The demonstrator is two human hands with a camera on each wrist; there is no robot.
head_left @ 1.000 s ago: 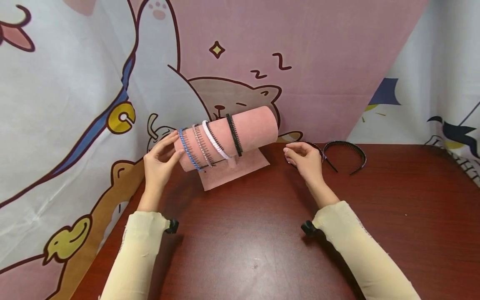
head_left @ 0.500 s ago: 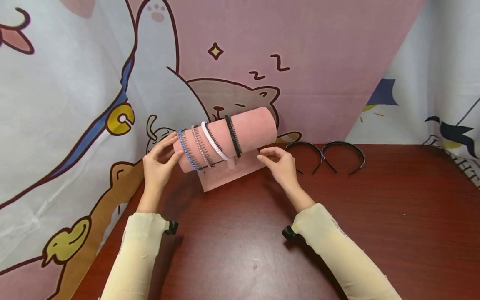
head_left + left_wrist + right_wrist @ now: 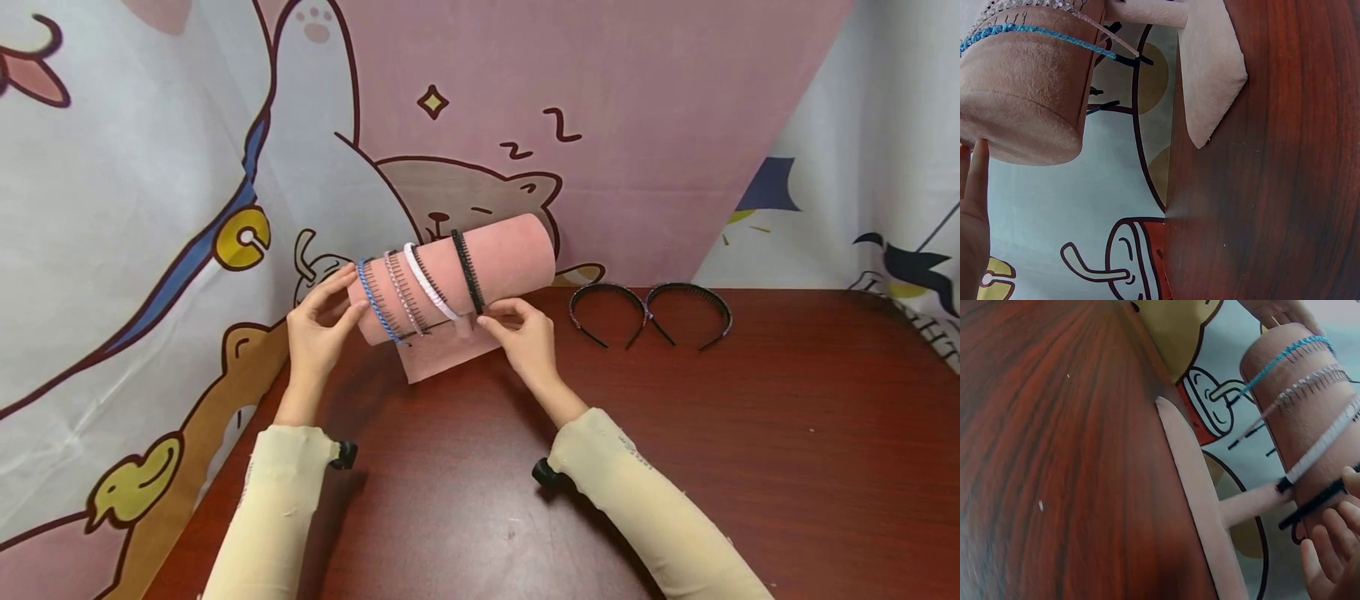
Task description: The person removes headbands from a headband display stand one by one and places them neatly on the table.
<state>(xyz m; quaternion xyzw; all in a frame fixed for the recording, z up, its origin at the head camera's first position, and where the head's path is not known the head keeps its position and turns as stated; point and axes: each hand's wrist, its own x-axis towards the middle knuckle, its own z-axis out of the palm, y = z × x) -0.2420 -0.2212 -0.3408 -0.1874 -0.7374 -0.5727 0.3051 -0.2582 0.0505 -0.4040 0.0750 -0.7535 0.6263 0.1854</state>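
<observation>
Evidently, everything centres on the pink velvety cylinder [image 3: 517, 254]: the printed cloth backdrop [image 3: 652, 125] hangs behind it and the glossy red-brown wooden table [image 3: 480, 475] spreads below. A short post joins the cylinder to a flat pink base [image 3: 429, 360], holding it raised, presumably so that bands can straddle it. The left hand [image 3: 317, 333] grips the cylinder's left end between thumb and fingers, likely to keep it from tipping. At the cylinder's lower front, the right hand [image 3: 531, 340] seems to pinch the end of a toothed black headband [image 3: 466, 267], perhaps to seat it. Left of that, spaced along the cylinder, sit a smooth white headband [image 3: 426, 282], a sparkly silver headband [image 3: 398, 287] and a twisted blue headband [image 3: 376, 302]. Two dark arched headbands [image 3: 606, 286], seen only from the head, lie right of the cylinder, apparently touching each other. The right wrist view alone shows the black headband's tip jutting free past the fingers; the left one shows a fingertip against the cylinder's end face.
</observation>
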